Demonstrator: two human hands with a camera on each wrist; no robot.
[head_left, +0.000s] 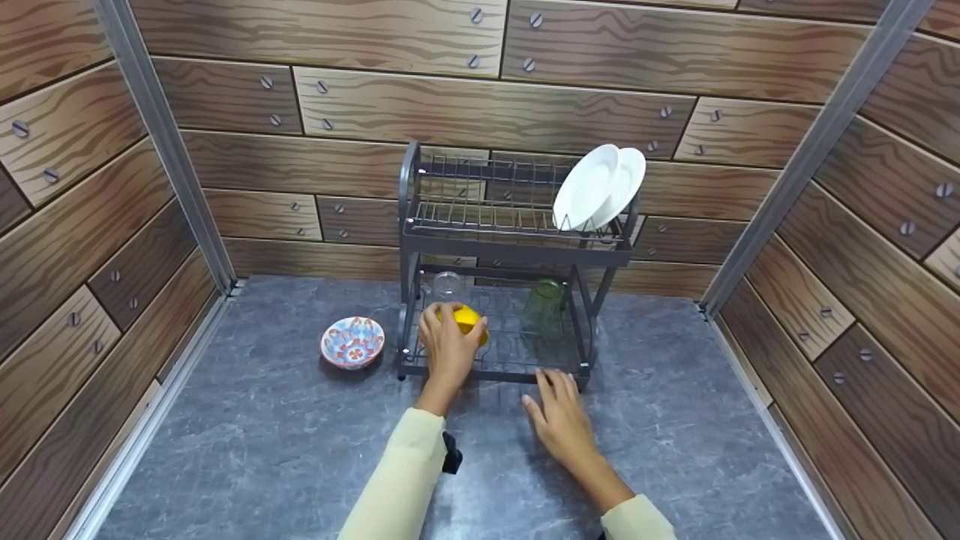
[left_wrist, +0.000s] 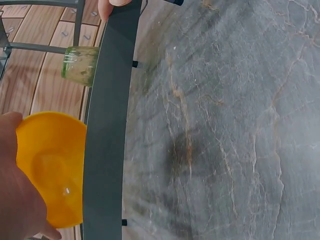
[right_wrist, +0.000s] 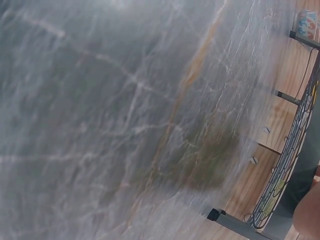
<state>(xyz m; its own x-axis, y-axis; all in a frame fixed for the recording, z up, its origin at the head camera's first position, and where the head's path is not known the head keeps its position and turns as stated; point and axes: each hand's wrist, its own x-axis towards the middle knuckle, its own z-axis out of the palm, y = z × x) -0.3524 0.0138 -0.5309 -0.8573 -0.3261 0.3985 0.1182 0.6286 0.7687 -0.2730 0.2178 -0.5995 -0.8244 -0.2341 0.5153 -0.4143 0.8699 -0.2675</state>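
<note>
My left hand [head_left: 448, 346] grips a yellow bowl [head_left: 466, 318] over the lower tier of a dark metal dish rack [head_left: 517, 252]. In the left wrist view the bowl [left_wrist: 55, 165] shows beside the rack's front bar [left_wrist: 111, 120], with fingers at its rim. My right hand [head_left: 561, 420] has its fingers stretched out, fingertips at the front bar near the right corner. A green glass [head_left: 544, 304] stands on the lower tier, right of the bowl. Behind the left hand is a clear glass [head_left: 448, 285].
Two white plates [head_left: 592, 187] lean upright at the right end of the rack's upper tier. Left of the rack sits a patterned red and blue bowl [head_left: 352, 343] on the grey marbled surface [head_left: 277, 442]. Wood-print walls [head_left: 397, 105] enclose the back and sides.
</note>
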